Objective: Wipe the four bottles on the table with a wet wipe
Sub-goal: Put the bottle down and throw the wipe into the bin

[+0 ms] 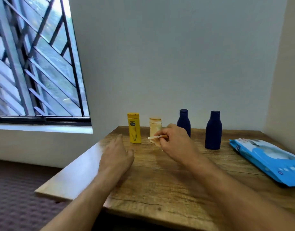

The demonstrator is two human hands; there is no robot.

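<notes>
Four bottles stand in a row along the far edge of the wooden table (160, 189): a yellow bottle (134, 129), a cream bottle (155, 126), a dark blue bottle (184, 121) and a second dark blue bottle (213, 130). My right hand (175, 144) pinches a small folded wet wipe (156, 137) just in front of the cream bottle and hides part of the first blue one. My left hand (117, 152) hovers flat over the table, fingers apart, below and left of the yellow bottle, holding nothing.
A blue pack of wet wipes (266, 157) lies at the table's right side. A wall stands close behind the bottles, and a barred window (35, 64) is at the left. A dark textured surface (15, 194) lies beyond the table's left edge.
</notes>
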